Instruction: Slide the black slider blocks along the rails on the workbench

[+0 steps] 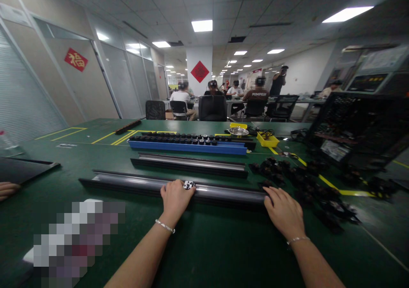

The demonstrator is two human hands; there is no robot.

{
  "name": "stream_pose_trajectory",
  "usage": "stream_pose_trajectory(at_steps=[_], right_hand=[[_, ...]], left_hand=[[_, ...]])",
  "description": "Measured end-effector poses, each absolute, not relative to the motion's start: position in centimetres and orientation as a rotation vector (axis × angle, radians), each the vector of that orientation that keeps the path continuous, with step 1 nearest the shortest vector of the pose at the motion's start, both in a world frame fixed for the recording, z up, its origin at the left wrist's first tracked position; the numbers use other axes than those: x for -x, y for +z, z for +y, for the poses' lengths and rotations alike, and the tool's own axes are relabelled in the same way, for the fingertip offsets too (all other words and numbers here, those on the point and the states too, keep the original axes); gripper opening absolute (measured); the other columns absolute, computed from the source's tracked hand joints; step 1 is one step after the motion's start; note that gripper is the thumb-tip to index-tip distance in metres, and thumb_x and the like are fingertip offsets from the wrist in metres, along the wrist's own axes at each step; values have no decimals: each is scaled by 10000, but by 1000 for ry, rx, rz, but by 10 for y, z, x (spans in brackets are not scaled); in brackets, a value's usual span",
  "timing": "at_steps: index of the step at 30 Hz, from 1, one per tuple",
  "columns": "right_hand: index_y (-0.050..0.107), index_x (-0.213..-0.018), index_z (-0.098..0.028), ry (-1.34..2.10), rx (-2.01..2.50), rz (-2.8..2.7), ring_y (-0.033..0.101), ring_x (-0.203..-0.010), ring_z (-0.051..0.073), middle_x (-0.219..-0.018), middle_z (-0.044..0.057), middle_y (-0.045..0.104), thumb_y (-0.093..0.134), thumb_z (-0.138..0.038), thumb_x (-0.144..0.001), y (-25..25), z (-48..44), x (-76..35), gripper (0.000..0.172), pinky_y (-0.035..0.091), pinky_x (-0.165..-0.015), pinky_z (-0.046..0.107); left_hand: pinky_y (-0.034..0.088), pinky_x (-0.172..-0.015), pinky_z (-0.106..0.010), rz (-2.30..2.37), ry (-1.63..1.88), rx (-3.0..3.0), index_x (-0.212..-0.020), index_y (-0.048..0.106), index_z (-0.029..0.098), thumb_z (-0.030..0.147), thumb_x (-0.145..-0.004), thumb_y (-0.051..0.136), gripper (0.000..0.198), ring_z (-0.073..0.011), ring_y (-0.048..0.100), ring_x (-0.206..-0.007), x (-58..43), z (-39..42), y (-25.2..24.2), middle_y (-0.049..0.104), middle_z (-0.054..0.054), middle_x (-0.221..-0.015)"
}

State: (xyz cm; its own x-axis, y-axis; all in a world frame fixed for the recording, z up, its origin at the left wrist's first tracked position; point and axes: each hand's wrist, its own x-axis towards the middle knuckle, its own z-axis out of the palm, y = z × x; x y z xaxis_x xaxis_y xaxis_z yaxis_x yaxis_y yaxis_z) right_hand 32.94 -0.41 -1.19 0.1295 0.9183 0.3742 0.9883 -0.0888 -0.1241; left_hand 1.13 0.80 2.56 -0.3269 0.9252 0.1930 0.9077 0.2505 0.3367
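Observation:
A long dark grey channel rail (134, 184) lies across the green table in front of me. My left hand (177, 199) is closed near the rail's middle, fingers around a small black-and-white block (189, 185) sitting in the channel. At the rail's right end, my right hand (285, 211) is closed over the edge, its fingertips partly hidden. Behind lies a shorter dark channel rail (191, 163), apart from both hands. Farther back, a blue channel rail (188, 146) carries a row of small black parts (172, 139).
Loose black parts (275, 171) lie in a heap to the right, by a yellow bin (267, 139) and a metal dish (238, 131). A dark open-framed case (358, 130) stands at far right. Another person's hand (9, 190) shows at the left edge.

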Motion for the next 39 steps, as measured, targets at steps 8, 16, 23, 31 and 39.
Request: stream_pose_trajectory(at_steps=[8,16,23,31,39], right_hand=[[558,-1204,-274,-273,2078,-1842,419,-1224,202,-1267,9,561,278,-366,-866,-12,-4,-330,448,333,-988,412],[554,-1214,-271,-252,2079,-1860,417,-1225,215,-1270,17,556,271,-379,-864,-13,-2,-332,463,341,-981,430],[557,-1209,-269,-240,2079,-1852,419,-1224,219,-1266,22,560,272,-374,-863,-11,-3,-331,461,336,-984,430],[563,-1200,-269,-260,2084,-1843,420,-1224,210,-1271,16,559,278,-356,-860,-10,-4,-329,452,331,-991,418],[557,-1205,-279,-247,2092,-1836,411,-1233,205,-1270,8,559,264,-368,-864,-7,-6,-327,458,325,-993,416]], left_hand=[[303,-945,-432,2417,664,-1845,-894,628,172,550,-708,543,430,-279,546,-1012,-18,7,22,669,-108,-928],[299,-951,-421,2407,627,-1835,-879,628,178,535,-715,544,402,-274,548,-1013,-23,6,26,671,-100,-936],[298,-956,-411,2389,621,-1830,-883,635,186,545,-705,565,407,-272,549,-1023,-31,6,27,673,-98,-948],[277,-964,-420,2357,623,-1865,-854,633,192,537,-711,574,379,-271,543,-1033,-40,5,25,674,-91,-944],[271,-965,-432,2318,684,-1910,-845,637,184,541,-703,582,388,-277,544,-1020,-48,6,20,671,-93,-928]])
